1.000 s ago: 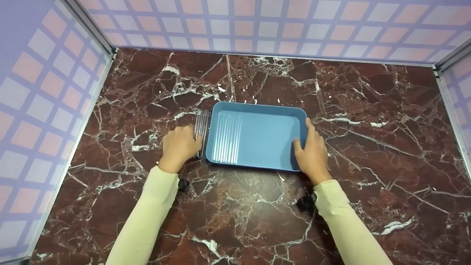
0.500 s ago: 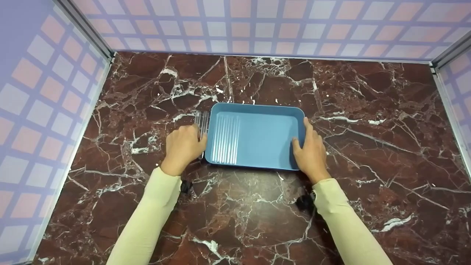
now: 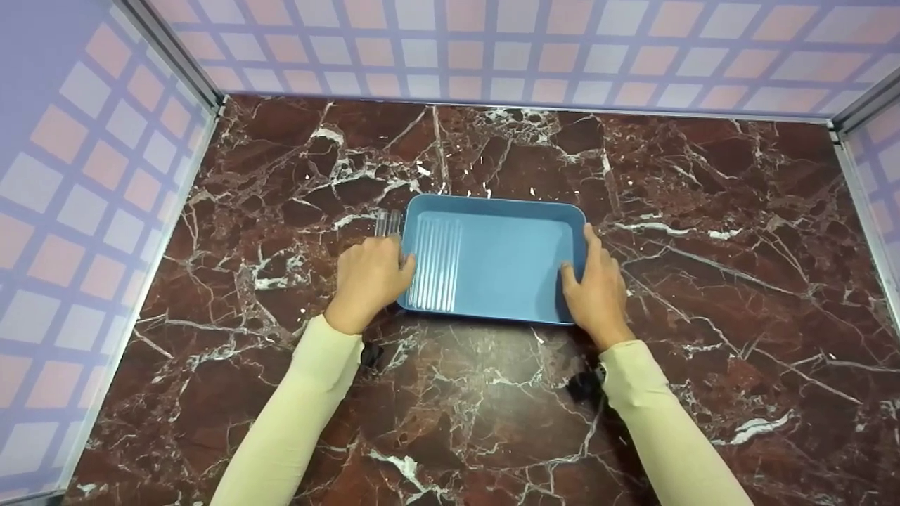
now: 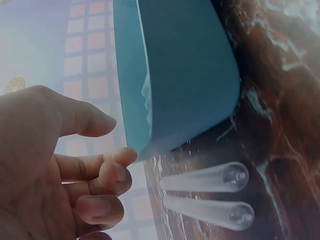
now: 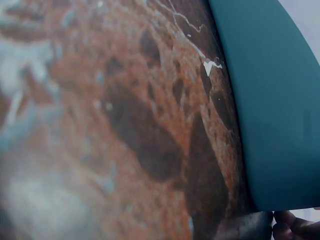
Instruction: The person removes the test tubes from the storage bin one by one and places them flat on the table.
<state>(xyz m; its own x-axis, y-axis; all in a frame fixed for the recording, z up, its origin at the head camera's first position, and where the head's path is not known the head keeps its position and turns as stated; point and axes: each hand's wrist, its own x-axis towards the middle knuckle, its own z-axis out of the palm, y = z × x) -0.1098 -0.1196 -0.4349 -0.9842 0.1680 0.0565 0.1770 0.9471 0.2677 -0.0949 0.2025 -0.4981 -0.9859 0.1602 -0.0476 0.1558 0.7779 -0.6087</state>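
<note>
Your left hand [image 3: 373, 275], loosely bent and empty, is by the left edge of the blue rectangular tray [image 3: 513, 267], near two clear round-ended tubes [image 4: 207, 178]. Your right hand [image 3: 596, 299] grips its right edge. The red marbled table's [image 3: 485, 429] side edges are well away.

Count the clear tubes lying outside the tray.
2: one clear tube, another beside it, both on the table left of the tray. The left hand may hide more.

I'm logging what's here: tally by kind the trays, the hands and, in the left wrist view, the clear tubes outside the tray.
Blue tray: 1
Hands (left hand, right hand): 2
Clear tubes outside the tray: 2
Total: 5
</note>
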